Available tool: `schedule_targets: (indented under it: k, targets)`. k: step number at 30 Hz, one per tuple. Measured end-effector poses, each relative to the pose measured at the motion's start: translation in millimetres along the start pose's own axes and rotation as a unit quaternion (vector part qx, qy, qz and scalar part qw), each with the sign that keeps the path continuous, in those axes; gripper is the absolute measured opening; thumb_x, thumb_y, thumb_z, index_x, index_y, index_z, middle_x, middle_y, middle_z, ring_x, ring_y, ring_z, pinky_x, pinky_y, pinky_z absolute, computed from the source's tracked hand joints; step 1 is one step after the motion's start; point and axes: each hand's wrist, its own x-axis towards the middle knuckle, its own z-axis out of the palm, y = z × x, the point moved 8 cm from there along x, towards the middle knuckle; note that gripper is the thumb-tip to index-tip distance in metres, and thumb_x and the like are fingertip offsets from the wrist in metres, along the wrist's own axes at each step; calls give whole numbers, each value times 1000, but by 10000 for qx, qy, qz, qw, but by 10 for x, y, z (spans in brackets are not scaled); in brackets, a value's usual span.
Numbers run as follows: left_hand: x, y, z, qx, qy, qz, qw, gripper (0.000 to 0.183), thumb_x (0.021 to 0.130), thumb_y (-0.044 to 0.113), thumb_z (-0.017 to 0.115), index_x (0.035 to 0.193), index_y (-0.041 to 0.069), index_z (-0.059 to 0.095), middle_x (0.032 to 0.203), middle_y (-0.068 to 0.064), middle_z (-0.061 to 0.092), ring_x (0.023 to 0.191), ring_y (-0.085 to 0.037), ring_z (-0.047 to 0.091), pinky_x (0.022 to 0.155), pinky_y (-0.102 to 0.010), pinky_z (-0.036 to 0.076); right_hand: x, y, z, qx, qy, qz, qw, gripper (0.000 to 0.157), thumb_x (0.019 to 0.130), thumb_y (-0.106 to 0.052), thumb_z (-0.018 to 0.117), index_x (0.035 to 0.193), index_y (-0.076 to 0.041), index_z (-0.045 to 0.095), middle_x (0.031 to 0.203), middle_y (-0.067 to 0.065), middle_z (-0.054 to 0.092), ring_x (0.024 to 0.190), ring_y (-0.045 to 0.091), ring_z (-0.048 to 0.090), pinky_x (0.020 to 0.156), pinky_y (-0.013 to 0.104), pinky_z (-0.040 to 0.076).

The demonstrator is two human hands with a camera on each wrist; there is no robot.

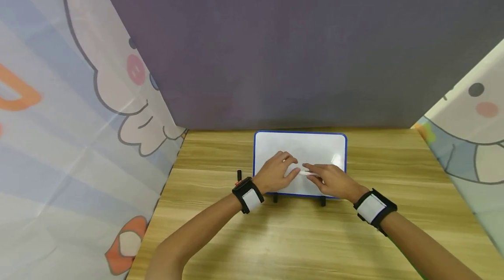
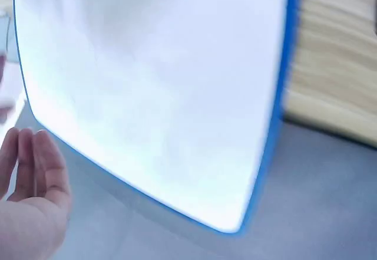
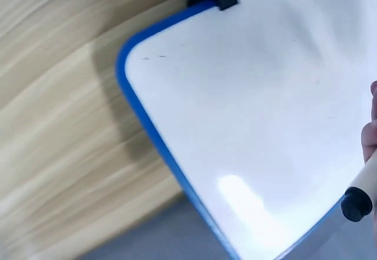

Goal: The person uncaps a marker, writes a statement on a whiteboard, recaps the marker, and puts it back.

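Before the board [image 1: 315,144], the right hand [image 1: 332,180] pinches a pen [image 1: 309,173]; the left hand [image 1: 277,173] looks relaxed, empty. Slack fingers could drop it.

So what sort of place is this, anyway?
Perhaps a small desk corner set up for demonstrations, though I can't be certain: a whiteboard is on a wood-grain table, and cartoon-printed sheets flank it on both sides.
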Motion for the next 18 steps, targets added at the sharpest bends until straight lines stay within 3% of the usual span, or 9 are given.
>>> schedule_targets:
  k: [3,9,12,15,18]
  targets:
    - [6,52,136,92,-299,-17,9995,40,97,43,40,114,14,62,115,2,59,106,-12,52,89,-22,46,54,-67,-6,70,18,-200,9998,40,87,-17,64,124,-2,56,86,0,70,62,-4,52,57,16,46]
    - [-15,111,196,25,-144,164,9998,35,97,38,43,108,13,66,111,1,63,103,-12,54,88,-22,46,92,-100,-3,12,66,-340,9994,43,87,-16,64,126,-3,52,80,-2,68,60,-5,49,56,16,45]
    - [-28,93,221,-130,-183,73,9997,34,98,35,43,108,11,66,110,1,63,102,-12,54,87,-21,46,112,-113,16,-61,-29,-411,9991,43,88,-17,64,127,-4,53,81,-2,69,60,-3,51,57,17,46]
    - [-39,33,260,-579,-258,-140,9979,34,98,33,45,109,9,66,109,0,63,102,-13,54,88,-22,46,137,-136,24,-182,-110,-421,9989,42,88,-21,63,127,-7,54,90,-1,71,62,-2,55,58,19,48]
    - [-51,-90,309,-1527,-264,-545,9864,30,95,29,50,108,8,67,105,-1,65,97,-12,55,84,-20,47,164,-112,-3,-261,-294,-126,9991,47,87,-33,64,127,-11,54,95,-2,70,59,-2,52,56,19,46]
